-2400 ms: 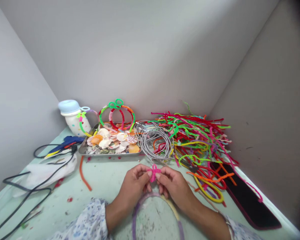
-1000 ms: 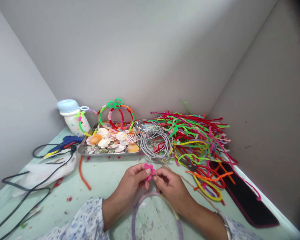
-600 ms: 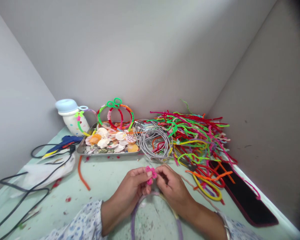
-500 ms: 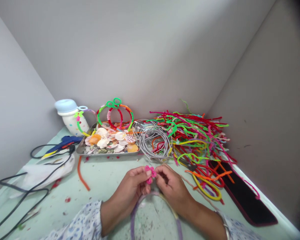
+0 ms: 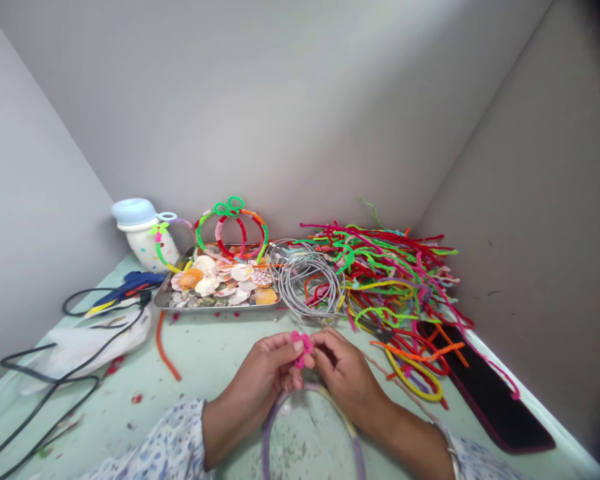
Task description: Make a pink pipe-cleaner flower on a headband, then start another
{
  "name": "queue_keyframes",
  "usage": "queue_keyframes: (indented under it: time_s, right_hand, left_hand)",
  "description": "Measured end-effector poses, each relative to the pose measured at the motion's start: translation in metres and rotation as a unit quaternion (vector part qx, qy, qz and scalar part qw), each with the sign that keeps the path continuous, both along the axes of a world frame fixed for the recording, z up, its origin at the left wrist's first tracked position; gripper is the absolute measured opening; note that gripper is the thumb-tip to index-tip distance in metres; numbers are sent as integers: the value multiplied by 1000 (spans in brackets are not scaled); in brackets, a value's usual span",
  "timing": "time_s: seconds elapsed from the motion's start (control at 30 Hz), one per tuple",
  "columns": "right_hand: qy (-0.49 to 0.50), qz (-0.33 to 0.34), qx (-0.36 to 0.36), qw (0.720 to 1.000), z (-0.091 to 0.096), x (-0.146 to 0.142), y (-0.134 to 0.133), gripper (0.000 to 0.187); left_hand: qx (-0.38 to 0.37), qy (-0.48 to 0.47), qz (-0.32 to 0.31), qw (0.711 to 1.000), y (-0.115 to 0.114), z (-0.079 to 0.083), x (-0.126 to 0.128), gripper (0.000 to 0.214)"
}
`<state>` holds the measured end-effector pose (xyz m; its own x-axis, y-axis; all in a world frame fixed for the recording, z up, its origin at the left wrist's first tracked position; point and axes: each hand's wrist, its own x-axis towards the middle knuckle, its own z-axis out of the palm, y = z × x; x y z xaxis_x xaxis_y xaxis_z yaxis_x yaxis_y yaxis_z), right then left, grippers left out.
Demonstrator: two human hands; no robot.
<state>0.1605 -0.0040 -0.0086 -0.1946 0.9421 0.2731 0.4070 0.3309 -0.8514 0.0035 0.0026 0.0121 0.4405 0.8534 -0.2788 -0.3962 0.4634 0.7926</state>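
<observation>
I see the red-stained, pale green table (image 5: 205, 357); grey walls (image 5: 280, 120) enclose it. Above it, left hand (image 5: 265, 370) and right hand (image 5: 347, 373) both pinch one pink pipe-cleaner flower (image 5: 307, 343).

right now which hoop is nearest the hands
The purple-and-yellow hoop, low in the picture; the others are farther back, by the tray.

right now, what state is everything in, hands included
Left grip: closed on the flower
Right grip: fingertips at the flower's edge, hold unclear
Pink flower: looped into petals, off the table
Headband: lying below the hands, arched
Bottle: standing, lid on
Tray: heaped with shells
Wire: coiled
Pipe cleaners: piled in a tangle
Black cable: loosely looped
Plastic bag: crumpled
</observation>
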Motion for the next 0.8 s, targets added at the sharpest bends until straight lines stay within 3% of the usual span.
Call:
queue_keyframes:
  time_s: [0.17, 0.4, 0.8]
  right_hand:
    - [-5, 6, 0, 1000, 0, 0, -2, 15]
    - [80, -13, -46, 996, 5, 1, -5, 11]
    - [91, -7, -108, 990, 7, 0, -5, 12]
  left_hand:
    - [14, 19, -5, 1000, -2, -2, 0, 16]
    - [27, 70, 66, 995, 0, -5, 3, 20]
    - [68, 152, 29, 986, -1, -11, 3, 25]
